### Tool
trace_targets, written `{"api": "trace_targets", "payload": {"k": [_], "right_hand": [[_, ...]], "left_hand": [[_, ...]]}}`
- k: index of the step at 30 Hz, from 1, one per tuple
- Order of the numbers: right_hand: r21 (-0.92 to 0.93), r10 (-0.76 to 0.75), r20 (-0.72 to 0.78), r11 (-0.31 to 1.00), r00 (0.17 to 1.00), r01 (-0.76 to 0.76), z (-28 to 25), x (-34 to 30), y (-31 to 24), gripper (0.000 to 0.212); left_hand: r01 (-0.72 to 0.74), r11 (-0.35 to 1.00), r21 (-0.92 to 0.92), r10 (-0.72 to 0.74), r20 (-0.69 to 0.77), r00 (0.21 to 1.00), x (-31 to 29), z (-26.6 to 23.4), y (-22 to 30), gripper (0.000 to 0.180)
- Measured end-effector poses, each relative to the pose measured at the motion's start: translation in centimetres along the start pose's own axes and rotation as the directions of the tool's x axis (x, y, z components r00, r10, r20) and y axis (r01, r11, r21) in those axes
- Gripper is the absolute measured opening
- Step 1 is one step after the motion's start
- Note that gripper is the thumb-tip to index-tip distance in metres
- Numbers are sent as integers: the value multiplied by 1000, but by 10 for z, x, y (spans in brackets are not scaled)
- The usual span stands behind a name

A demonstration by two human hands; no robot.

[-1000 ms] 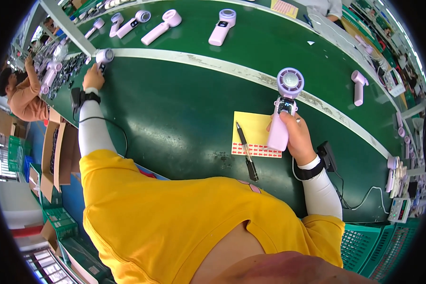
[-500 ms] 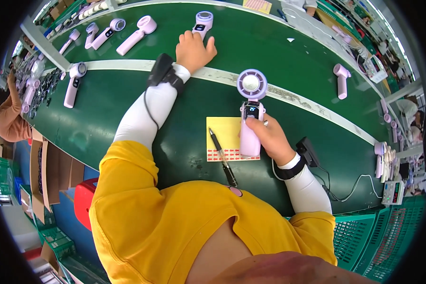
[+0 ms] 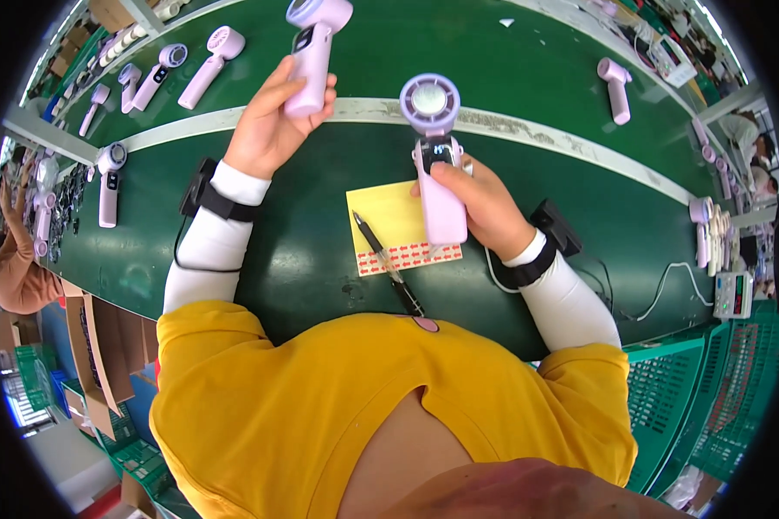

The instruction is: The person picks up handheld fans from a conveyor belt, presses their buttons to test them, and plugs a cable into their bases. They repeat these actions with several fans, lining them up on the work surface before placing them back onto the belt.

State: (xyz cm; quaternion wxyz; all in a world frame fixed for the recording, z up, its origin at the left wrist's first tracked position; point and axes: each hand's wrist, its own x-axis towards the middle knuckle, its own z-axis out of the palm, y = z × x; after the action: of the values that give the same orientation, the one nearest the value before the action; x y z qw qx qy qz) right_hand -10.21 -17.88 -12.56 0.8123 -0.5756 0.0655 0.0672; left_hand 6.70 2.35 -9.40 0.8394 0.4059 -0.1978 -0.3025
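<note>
Right hand (image 3: pixel 492 206): closed around the grip of a lilac handheld fan (image 3: pixel 444 212), thumb laid across its front at the lower edge of the display (image 3: pixel 440 150). Display small, dark, lit with pale digits. Round fan head (image 3: pixel 430 101) at the far end, pale disc in the centre. Position: in view over the right part of a yellow sheet (image 3: pixel 379 208).

Left hand (image 3: pixel 270 134): half closed about the lower grip of a second lilac fan (image 3: pixel 313 73), fingertips showing along its right side. Position: over the white rail (image 3: pixel 368 111), head cut by the upper edge of view. Dark display, markings too small to read.

Yellow sheet: flat on the green table (image 3: pixel 164 238), rows of printed red arrows (image 3: pixel 398 258) along the near edge. Black pen (image 3: pixel 370 232) across it, lower end on the table.

Beyond the rail: lilac fans (image 3: pixel 206 78) at left, one lilac fan (image 3: pixel 617 99) at right. Near side, far left: lilac fan with dark display (image 3: pixel 108 199), near a heap of small dark parts (image 3: pixel 65 197). Right edge: pale boxed instrument (image 3: pixel 734 294), coloured readout panel, figures blurred. Lower right: green baskets (image 3: pixel 662 389).
</note>
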Motion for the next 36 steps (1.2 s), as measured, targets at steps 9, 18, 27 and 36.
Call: {"api": "trace_targets", "payload": {"k": [9,18,27,36], "right_hand": [[-2,-35,60,999,998,35,2,1,-2,30],[-47,-66,50,997,997,68,5,-2,-2,27],[-87,-57,27,994,998,59,6,-2,0,27],[-184,-36,8,982,999,37,16,-8,-5,32]], "left_hand": [[177,969,175,-199,121,972,-62,36,-30,38],[178,956,232,-200,76,977,-69,44,-48,37],[162,913,374,-210,92,973,-70,53,-46,36],[170,951,259,-207,122,971,-66,49,-47,41]]}}
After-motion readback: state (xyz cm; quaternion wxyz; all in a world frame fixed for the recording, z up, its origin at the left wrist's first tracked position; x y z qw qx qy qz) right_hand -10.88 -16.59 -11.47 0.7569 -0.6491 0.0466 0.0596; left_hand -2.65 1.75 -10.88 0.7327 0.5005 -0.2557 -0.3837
